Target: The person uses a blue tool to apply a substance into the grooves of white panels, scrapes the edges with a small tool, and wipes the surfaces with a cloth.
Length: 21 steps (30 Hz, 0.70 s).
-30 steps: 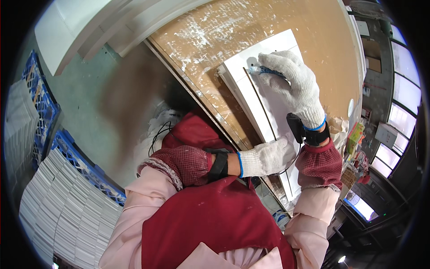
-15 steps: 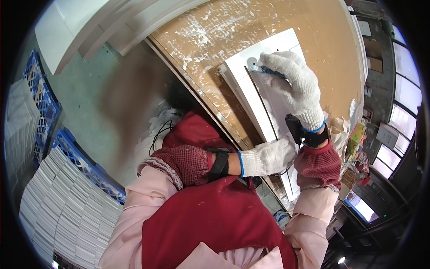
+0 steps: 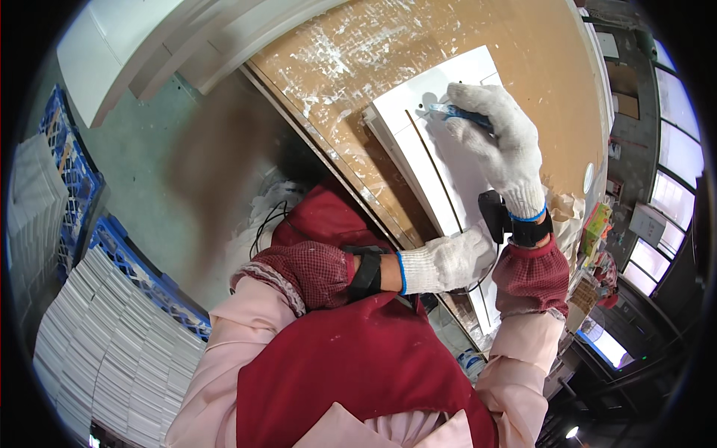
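Observation:
A long white board (image 3: 418, 93) with a narrow dark groove along its length lies at a slant on the worktable, stacked on other white pieces. My right hand (image 3: 502, 138), in a white knit glove, is closed round a slim tool with a translucent blue handle (image 3: 467, 116). The tool's tip points left, near a small dark hole by the groove's far end; its exact kind is unclear. Nearer to me, my left hand (image 3: 455, 261), also gloved, reaches across the board and grips it at the right side. Its fingertips are partly hidden by the right wrist.
The brown worktable (image 3: 328, 75) is scuffed with white flecks. At the left, stacked white strips (image 3: 112, 336) stand beside blue plastic crates (image 3: 149, 265). Large white panels (image 3: 134, 45) rise at upper left. Crumpled brown paper (image 3: 565, 216) lies right of my right wrist.
My right hand and the blue tool have shifted slightly to the right, showing more of the handle. My left hand stays on the board, which has barely moved.

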{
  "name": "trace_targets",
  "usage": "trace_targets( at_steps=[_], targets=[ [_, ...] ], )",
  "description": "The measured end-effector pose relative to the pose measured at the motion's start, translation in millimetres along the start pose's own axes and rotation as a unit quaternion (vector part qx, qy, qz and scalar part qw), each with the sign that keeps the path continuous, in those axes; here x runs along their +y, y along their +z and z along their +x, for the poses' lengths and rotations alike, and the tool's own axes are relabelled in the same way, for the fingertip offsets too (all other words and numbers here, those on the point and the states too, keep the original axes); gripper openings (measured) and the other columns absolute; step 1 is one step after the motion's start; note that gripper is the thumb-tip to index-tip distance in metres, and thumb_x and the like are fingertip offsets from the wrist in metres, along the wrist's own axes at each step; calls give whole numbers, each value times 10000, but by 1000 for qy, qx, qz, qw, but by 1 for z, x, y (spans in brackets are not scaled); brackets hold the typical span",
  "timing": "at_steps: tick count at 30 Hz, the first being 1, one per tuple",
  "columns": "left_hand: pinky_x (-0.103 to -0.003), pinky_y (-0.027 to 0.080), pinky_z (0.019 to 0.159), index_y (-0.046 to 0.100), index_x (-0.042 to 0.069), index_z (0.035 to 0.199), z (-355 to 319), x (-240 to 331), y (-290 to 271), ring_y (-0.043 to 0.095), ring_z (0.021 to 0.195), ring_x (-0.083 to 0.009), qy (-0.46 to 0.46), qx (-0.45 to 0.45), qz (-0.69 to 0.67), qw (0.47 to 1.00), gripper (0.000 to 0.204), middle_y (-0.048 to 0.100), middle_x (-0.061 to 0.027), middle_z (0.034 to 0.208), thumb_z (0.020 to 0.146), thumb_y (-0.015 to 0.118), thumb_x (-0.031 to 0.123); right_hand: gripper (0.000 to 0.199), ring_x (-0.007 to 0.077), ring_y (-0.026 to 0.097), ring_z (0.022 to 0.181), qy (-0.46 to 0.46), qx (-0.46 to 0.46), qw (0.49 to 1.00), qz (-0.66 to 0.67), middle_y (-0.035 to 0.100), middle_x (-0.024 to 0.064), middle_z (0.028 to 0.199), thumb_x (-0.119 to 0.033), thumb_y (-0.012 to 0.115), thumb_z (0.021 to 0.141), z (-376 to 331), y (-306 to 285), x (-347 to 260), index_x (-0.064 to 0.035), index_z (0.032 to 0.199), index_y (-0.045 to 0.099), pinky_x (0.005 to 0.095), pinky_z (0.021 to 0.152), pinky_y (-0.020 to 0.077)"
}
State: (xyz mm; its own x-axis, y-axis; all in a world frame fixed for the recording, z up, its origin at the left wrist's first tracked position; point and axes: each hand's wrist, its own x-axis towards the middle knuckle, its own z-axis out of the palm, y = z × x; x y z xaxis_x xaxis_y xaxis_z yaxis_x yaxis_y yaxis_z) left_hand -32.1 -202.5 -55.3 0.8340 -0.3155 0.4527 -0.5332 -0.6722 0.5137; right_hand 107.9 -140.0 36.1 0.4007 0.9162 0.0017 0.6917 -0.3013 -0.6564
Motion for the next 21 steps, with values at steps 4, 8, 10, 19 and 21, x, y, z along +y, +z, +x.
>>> trace_targets(
  at_steps=[4,8,10,19,21],
  targets=[
    [-370,435,910,668,52,988,-4,-1,-3,538,1049,-254,10,-4,-32,999,276,573,-60,1002,796,603,239,314,160,652,997,120,-21,993,5,688,82,1108,-71,712,864,-3,-4,-6,-3,1167,661,298,905,514],
    [-361,431,899,667,63,971,-4,1,0,523,1039,-248,-14,56,-42,997,239,584,-57,1001,799,594,212,322,169,654,1012,137,-53,987,69,703,92,1103,-108,710,868,0,-5,-7,0,1167,662,301,907,514],
    [-365,434,900,663,60,981,-3,2,4,540,1007,-251,-29,82,-42,995,250,580,-61,989,798,595,216,318,170,656,1015,136,-67,986,72,708,91,1096,-116,707,869,4,-4,-6,4,1160,664,301,908,513],
    [-445,423,983,660,41,1093,-4,1,-5,574,1022,-302,18,29,69,997,365,608,-111,1032,794,563,228,270,159,677,873,167,-186,966,66,720,90,938,-156,683,843,16,-23,-16,-23,1077,699,297,798,528],
    [-461,417,993,658,43,1113,-3,1,-10,568,1060,-300,6,2,27,1000,381,613,-119,1081,793,559,226,265,147,677,873,233,-206,943,116,723,83,932,-136,687,844,10,-33,-21,-7,1074,697,290,794,531]
  ],
)
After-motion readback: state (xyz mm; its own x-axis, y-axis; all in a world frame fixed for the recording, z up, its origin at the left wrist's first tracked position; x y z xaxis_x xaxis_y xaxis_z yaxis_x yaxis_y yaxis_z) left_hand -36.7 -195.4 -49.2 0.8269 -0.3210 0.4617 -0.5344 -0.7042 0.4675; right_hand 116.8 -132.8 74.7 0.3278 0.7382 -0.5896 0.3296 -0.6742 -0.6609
